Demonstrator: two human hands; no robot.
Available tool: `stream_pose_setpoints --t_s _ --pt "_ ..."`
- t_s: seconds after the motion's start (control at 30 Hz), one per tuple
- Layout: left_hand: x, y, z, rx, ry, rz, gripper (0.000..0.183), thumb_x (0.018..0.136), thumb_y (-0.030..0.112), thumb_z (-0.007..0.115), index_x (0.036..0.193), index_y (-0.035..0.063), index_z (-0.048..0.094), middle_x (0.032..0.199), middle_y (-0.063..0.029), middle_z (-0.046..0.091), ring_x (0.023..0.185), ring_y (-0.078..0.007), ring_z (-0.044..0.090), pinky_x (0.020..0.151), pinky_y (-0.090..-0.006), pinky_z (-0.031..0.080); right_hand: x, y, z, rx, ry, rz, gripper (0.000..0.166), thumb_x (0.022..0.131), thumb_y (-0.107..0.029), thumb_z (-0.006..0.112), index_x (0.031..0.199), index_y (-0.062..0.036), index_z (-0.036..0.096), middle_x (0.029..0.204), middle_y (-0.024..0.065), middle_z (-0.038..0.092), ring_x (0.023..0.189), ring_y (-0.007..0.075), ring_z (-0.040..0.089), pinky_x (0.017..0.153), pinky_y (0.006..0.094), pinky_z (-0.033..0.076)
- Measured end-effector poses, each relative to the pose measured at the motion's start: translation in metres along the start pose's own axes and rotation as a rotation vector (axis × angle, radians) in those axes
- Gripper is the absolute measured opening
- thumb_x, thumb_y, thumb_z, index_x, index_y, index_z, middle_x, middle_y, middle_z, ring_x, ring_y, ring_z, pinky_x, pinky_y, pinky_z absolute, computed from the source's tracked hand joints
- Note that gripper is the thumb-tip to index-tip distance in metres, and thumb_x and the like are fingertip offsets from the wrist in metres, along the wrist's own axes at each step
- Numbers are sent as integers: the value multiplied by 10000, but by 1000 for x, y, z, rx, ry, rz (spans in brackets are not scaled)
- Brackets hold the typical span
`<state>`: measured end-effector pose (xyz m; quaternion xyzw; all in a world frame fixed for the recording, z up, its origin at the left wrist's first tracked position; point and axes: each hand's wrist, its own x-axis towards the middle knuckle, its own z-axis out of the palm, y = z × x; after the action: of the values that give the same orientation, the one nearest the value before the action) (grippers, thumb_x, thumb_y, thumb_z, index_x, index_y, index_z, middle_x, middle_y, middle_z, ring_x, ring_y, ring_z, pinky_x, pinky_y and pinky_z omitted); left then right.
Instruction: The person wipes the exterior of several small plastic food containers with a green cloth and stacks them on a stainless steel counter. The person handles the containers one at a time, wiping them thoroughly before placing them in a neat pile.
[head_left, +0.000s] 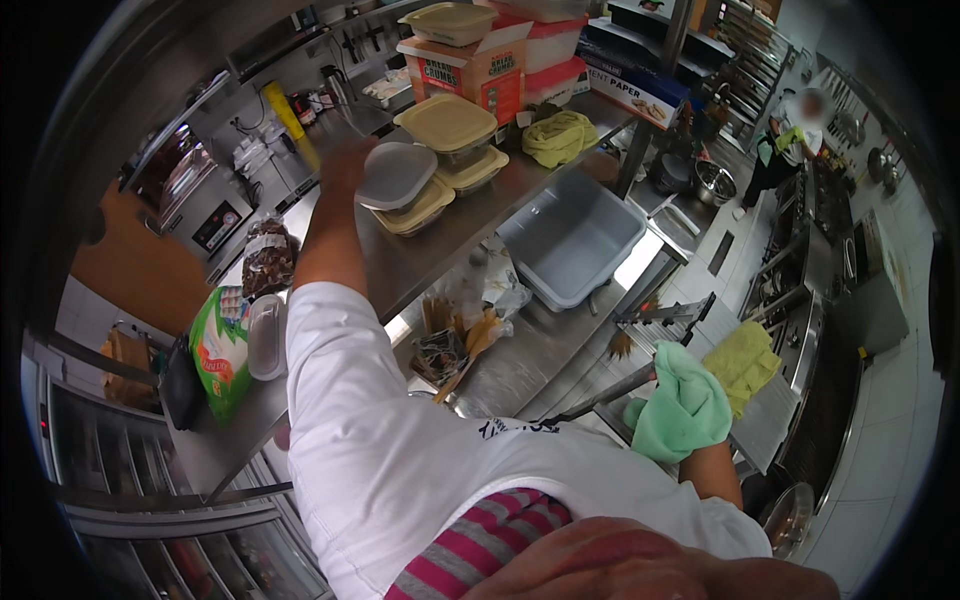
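Note:
My left hand (349, 161) reaches up over the steel shelf (409, 266), close to a food container with a translucent whitish lid (397, 174). Blur hides its fingers, and I cannot tell whether it touches that container. Beside it are stacked plastic containers with yellowish lids (448, 122). On my other side a light green cloth (684, 405) is bunched in my right hand (651, 369), which it mostly covers. A yellow-green cloth (742, 364) hangs just beyond it.
A grey plastic tub (574, 244) sits below the shelf edge. Bread crumbs boxes (469, 71) and a parchment paper box (630, 82) stand behind. A green and white bag (221, 352) lies at left. Another person (791, 142) stands by the stoves (814, 199).

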<state>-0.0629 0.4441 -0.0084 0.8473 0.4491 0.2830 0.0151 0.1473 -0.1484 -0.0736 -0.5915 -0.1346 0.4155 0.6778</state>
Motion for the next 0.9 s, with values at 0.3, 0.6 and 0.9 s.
stream_pose_setpoints --t_s 0.3,0.6,0.9 --pt "-74 178 -20 235 59 708 604 691 334 657 1235 189 440 1359 -128 274 1240 -347 253 972 -526 246 32 40 -78 370 -265 -11 476 843 -221 501 1212 54 376 1020 213 549 681 209 596 546 263 535" --pt "-54 188 28 653 -159 582 533 701 362 647 1176 165 507 1392 -78 193 1234 -341 245 907 -535 299 32 38 -75 389 -279 6 455 838 -194 513 1207 42 390 1011 214 555 682 212 612 544 258 534" --pt "-42 169 37 383 -11 580 354 753 181 523 1093 94 567 1333 -57 322 1181 -298 322 931 -452 286 26 34 -63 226 -166 -20 406 841 -204 516 1160 34 432 963 174 576 615 172 592 469 226 492"
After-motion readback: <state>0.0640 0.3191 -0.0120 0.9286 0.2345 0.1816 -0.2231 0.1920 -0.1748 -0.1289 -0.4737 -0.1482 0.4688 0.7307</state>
